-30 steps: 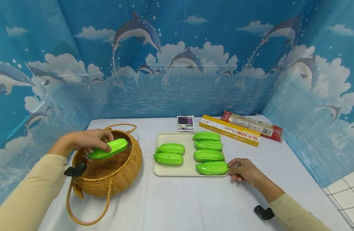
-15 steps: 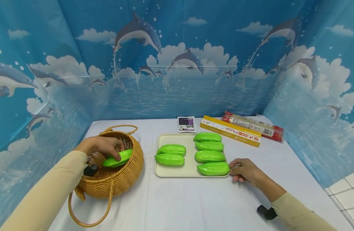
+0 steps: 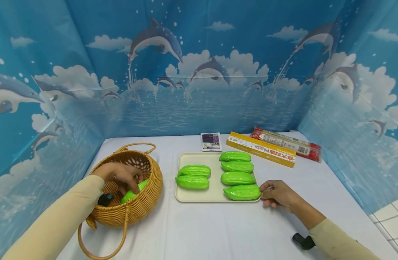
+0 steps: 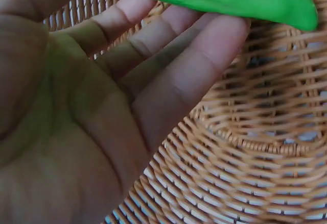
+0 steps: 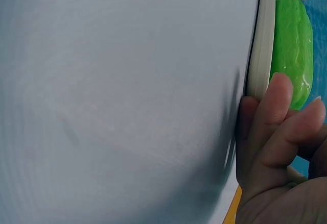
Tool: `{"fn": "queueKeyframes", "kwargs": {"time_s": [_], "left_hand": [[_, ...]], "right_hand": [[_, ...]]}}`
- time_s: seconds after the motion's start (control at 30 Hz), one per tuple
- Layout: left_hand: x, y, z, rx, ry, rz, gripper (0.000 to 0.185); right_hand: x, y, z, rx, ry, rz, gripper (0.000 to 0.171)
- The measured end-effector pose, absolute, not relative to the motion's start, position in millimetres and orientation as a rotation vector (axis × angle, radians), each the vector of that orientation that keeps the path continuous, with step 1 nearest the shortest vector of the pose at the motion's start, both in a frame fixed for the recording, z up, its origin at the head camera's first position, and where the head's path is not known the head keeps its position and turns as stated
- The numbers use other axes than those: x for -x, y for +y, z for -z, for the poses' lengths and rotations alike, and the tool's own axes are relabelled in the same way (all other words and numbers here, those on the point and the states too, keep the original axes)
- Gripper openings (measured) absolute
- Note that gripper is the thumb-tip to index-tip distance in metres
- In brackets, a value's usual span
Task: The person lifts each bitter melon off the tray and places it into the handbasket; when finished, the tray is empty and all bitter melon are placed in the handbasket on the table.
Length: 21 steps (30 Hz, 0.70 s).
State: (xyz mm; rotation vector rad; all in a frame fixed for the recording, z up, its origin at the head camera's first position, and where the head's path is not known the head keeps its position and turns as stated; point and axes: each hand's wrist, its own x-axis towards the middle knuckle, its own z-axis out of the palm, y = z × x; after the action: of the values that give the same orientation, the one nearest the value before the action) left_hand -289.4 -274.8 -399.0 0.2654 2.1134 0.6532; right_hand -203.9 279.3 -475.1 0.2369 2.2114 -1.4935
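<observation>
Left hand (image 3: 119, 177) inside basket (image 3: 147, 202), fingers around green gourd (image 3: 134, 191) — lower it gently to the wicker floor | right hand (image 3: 278, 195) grips tray (image 3: 199, 193) edge — steadying.

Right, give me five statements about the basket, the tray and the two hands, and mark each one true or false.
1. The left hand holds a green vegetable inside the wicker basket. True.
2. Six green vegetables lie on the tray. True.
3. The right hand lifts a vegetable off the tray. False: it grips the tray's edge.
4. The basket stands on the tray. False: it stands beside it on the table.
5. The yellow box lies behind the tray. True.
</observation>
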Motion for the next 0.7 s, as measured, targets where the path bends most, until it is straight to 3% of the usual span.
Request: {"fn": "queueKeyframes", "kwargs": {"time_s": [0.4, 0.7], "left_hand": [[286.4, -270.4, 405.4, -0.251, 2.050, -0.676, 0.036], [286.4, -270.1, 400.3, -0.247, 2.044, -0.654, 0.053]], "right_hand": [[205.7, 280.2, 473.8, -0.222, 2.198, 1.489, 0.030], [208.1, 279.9, 472.0, -0.237, 2.196, 1.464, 0.029]]}}
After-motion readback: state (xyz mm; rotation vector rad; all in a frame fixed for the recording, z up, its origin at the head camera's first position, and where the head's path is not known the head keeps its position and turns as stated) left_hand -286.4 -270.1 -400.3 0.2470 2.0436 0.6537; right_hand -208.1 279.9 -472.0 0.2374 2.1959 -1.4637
